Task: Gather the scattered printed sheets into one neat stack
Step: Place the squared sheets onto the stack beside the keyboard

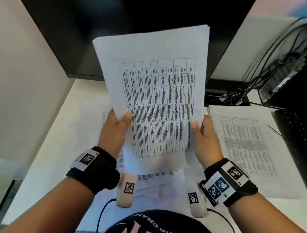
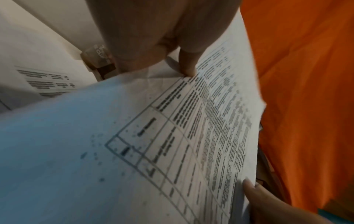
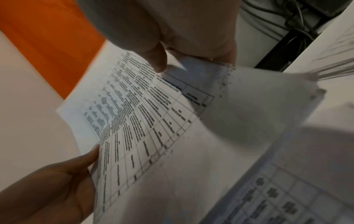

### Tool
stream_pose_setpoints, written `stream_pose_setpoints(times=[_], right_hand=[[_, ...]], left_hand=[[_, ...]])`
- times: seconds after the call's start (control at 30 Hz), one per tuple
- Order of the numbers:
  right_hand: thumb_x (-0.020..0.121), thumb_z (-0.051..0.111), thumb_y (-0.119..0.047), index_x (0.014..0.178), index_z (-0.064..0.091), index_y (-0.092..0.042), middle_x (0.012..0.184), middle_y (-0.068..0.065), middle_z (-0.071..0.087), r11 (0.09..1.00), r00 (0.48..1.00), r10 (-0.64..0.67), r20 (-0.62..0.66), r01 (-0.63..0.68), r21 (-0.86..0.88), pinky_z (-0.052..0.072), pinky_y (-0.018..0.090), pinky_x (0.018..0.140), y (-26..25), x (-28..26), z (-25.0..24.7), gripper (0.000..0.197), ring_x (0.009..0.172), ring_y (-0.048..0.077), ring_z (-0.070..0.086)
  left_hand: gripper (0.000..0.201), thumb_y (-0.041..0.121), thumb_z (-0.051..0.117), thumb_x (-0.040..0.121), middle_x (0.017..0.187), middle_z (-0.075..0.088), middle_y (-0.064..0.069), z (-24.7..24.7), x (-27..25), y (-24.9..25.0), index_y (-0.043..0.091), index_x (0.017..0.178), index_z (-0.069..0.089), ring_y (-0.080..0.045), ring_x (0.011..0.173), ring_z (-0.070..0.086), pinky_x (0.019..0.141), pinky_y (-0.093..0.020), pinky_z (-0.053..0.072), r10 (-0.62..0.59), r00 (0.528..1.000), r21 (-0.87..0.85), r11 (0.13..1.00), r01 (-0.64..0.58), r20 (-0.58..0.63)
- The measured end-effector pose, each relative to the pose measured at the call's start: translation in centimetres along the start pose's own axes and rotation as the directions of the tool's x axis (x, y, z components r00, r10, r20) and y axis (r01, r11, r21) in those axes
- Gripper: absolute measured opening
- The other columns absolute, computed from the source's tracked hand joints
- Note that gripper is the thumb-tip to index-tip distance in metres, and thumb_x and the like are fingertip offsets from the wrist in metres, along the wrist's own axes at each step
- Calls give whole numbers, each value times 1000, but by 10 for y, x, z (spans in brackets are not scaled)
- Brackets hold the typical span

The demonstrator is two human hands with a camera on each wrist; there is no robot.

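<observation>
Both my hands pinch the raised sheaf [image 1: 156, 90], left hand [image 1: 113, 129] and right hand [image 1: 205, 137] on its side edges, long axis pointing away; the other pile [image 1: 247, 143] lies right of it on the worktop [image 1: 53, 144].

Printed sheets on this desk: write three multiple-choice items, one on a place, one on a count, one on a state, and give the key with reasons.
1. Where does the pile of printed sheets lie that no hand touches?
A. to the right of the held bundle, beside the keyboard
B. on the floor
C. on top of the keyboard

2. How many hands hold the held bundle?
A. none
B. one
C. two

3. How is the held bundle kept?
A. flat on the desk
B. raised above the desk
C. rolled up

Key: A, it rests on the desk by the keyboard; C, the left hand and right hand grip its side edges; B, more sheets show beneath it.
</observation>
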State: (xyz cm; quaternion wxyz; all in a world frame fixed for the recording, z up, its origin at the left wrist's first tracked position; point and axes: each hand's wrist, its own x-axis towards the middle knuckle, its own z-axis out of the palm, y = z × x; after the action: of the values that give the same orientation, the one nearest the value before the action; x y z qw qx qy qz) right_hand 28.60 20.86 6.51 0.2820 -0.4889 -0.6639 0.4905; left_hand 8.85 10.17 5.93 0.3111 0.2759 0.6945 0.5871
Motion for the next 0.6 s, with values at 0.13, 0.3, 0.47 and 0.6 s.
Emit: stream_pose_setpoints(times=[0.13,0.3,0.47,0.6], right_hand=[[99,44,-23,113,55,-22,93,-15,61,998,998,65,-17,-65,-5,41,4,71,20,-1,-41,17,84,-7,55],[95,50,-14,114,61,-20,107,-5,66,979,979,201,-13,-202,-15,46,29,91,53,1,-88,22,100,13,60],[96,48,-16,116,59,-22,107,-2,66,919,920,391,-27,-392,-41,51,34,80,93,8,-138,24,93,18,62],[91,54,-19,121,58,-19,114,7,66,853,862,505,-53,-507,-124,51,48,92,131,28,-188,30,102,31,64]], left_hand=[[43,36,50,96,132,56,13,38,-13,-1,32,138,41,-12,124,49,103,-33,38,-29,999,129,991,27,17],[36,29,51,97,110,58,20,86,-37,-1,27,132,45,-3,100,54,84,-21,40,-59,995,241,970,37,86],[22,36,53,95,78,70,-8,114,-61,-19,25,115,53,-25,55,65,46,-31,51,-183,963,184,972,147,197],[35,39,33,101,74,70,-18,103,-93,-35,15,104,58,-28,46,60,42,-25,44,-350,877,195,934,300,329]])
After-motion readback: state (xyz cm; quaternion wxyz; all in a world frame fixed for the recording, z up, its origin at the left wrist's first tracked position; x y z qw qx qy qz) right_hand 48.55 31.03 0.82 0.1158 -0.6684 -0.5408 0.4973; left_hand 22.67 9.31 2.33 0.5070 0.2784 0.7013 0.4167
